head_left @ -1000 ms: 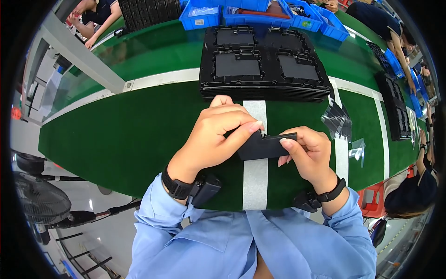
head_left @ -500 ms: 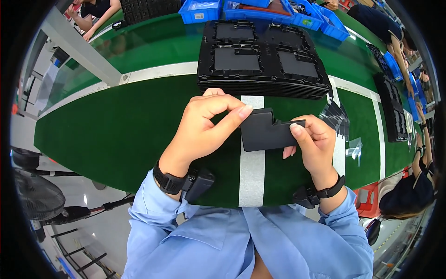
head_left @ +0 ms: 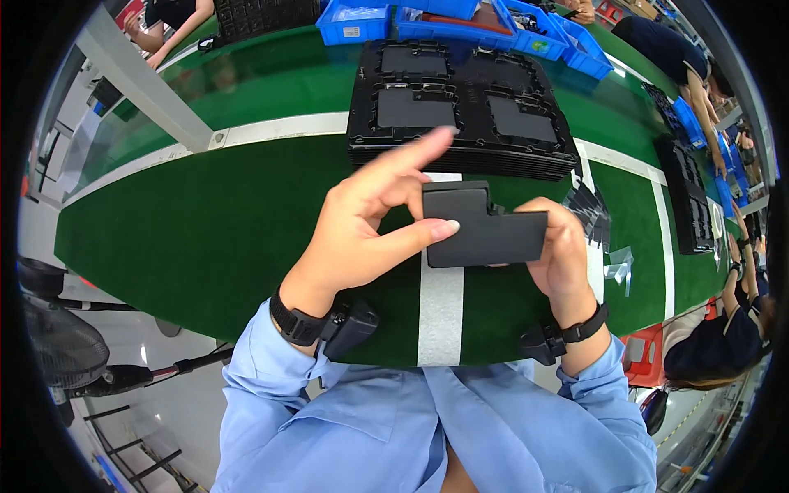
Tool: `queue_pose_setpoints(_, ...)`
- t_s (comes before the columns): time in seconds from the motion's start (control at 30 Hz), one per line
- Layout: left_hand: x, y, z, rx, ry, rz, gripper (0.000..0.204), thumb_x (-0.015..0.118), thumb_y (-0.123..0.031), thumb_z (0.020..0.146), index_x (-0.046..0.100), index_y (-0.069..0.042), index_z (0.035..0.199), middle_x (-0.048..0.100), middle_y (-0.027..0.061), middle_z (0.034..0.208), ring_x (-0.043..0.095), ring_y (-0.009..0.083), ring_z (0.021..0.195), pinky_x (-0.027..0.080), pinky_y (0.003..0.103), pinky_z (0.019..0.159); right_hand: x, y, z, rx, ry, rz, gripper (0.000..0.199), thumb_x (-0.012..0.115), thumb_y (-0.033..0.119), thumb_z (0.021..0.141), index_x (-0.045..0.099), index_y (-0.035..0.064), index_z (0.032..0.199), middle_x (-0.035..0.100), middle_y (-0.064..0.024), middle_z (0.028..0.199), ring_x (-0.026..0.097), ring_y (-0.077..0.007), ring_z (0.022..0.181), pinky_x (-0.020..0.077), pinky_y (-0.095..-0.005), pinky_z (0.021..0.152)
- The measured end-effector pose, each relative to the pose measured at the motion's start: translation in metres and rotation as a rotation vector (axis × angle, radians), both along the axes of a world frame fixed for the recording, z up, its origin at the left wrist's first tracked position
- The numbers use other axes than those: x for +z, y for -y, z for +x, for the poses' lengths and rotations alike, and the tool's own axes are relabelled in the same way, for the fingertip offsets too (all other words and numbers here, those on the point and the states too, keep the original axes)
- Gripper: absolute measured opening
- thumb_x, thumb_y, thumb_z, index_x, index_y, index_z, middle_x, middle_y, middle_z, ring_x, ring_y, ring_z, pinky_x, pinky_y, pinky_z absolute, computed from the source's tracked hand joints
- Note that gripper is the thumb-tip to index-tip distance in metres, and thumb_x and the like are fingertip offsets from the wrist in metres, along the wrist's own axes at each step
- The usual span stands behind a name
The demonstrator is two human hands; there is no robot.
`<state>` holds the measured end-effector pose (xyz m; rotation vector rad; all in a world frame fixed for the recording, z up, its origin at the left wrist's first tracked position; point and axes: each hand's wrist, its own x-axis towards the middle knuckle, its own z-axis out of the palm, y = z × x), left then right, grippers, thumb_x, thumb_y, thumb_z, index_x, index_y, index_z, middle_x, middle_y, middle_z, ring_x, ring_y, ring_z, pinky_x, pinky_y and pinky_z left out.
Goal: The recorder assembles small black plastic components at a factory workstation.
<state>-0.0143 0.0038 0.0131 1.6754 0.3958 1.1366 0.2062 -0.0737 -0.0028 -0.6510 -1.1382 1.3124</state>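
Note:
A flat black L-shaped part (head_left: 481,234), which looks like a battery pack, is held up between my two hands over the green table. My left hand (head_left: 362,218) pinches its left end, thumb across the front face, while the index finger points up and away. Behind the right end, my right hand (head_left: 559,251) grips it with bent fingers; some fingertips are hidden by the part. Just beyond stands a stack of black plastic trays (head_left: 472,156), the top one holding similar flat dark pieces (head_left: 415,108) in its pockets.
Strips of clear and dark film (head_left: 620,267) lie right of my right hand. Blue bins (head_left: 456,31) line the far side. More black trays (head_left: 686,193) sit at the right. A white post (head_left: 144,78) rises at left. Other people (head_left: 715,337) work nearby.
My left thumb has moved from the part's top edge onto its front face, and the index finger has lifted. My right thumb has left the front face. The part has turned slightly.

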Motion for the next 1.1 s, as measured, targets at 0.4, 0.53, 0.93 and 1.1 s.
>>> queue_pose_setpoints(0.4, -0.001, 0.004, -0.001, -0.064, -0.095, -0.085, 0.075, 0.074, 0.000, 0.074, 0.037, 0.000, 0.139, 0.063, 0.0014, 0.086, 0.057, 0.0096, 0.088, 0.040, 0.028, 0.088, -0.028, -0.015, -0.006, 0.634, -0.359, -0.169, 0.089, 0.059, 0.074, 0.073, 0.037, 0.0221, 0.142, 0.034, -0.0206, 0.145, 0.035, -0.0439, 0.132, 0.0367, -0.0511, 0.105)
queue_pose_setpoints(0.53, -0.014, -0.010, -0.012, 0.078, -0.451, -0.125, 0.037, 0.072, -0.006, 0.078, 0.059, -0.004, 0.113, 0.063, 0.0026, 0.097, 0.058, 0.0121, 0.090, 0.043, 0.027, 0.082, -0.016, -0.011, 0.021, 0.181, 0.075, -0.141, 0.087, 0.061, 0.060, 0.082, 0.033, 0.0059, 0.144, 0.042, -0.0209, 0.140, 0.046, -0.0329, 0.125, 0.0403, -0.0398, 0.099)
queue_pose_setpoints(0.93, -0.037, 0.001, -0.008, 0.132, -0.881, 0.297, 0.044, 0.074, -0.020, 0.077, 0.065, -0.015, 0.119, 0.040, 0.0071, 0.090, 0.040, 0.0224, 0.087, 0.033, 0.035, 0.076, -0.011, -0.006, 0.024, 0.039, 1.273, 0.406, 0.068, 0.082, 0.038, 0.060, 0.063, 0.0115, 0.120, 0.050, -0.0175, 0.127, 0.048, -0.0341, 0.110, 0.0342, -0.0441, 0.092)
queue_pose_setpoints(1.1, -0.035, 0.000, -0.006, 0.128, -0.924, 0.322, 0.045, 0.074, -0.021, 0.076, 0.065, -0.016, 0.120, 0.039, 0.0074, 0.090, 0.040, 0.0227, 0.087, 0.032, 0.035, 0.074, -0.014, -0.007, 0.023, 0.031, 1.297, 0.374, 0.066, 0.081, 0.038, 0.058, 0.066, 0.0115, 0.116, 0.050, -0.0167, 0.127, 0.049, -0.0325, 0.109, 0.0338, -0.0441, 0.091)
